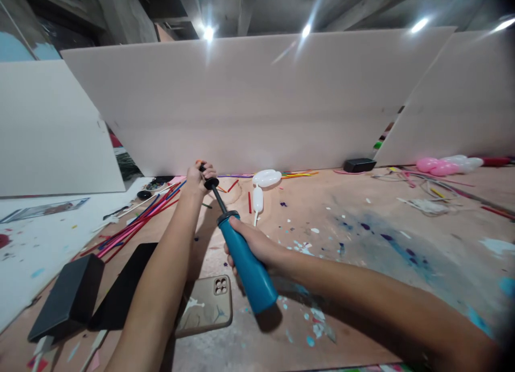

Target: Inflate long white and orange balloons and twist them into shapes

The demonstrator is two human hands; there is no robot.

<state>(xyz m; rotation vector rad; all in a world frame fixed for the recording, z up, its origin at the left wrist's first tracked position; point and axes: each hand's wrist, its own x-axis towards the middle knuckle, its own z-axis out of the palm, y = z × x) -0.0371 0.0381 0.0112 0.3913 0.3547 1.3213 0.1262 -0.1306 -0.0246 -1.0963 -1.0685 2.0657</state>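
A blue hand balloon pump (250, 273) is held at a slant over the table, its black rod (219, 200) drawn out of the barrel. My left hand (200, 176) is closed around the black end beyond the rod, and a small orange bit shows at its fingers; what that is I cannot make out. The barrel's upper part is wrapped by my right hand (255, 243). Beyond the pump lies a white twisted balloon (266, 178) with a long bubble and a tail. Below the barrel is a phone in a patterned case (207, 306).
Long uninflated balloons (137, 222) lie bundled at left, near a dark box (69, 297) and a flat black device (125, 289) with cables. White boards (257, 104) stand along the back. A small black box (359, 165) and pink and white balloons (440, 166) are at right.
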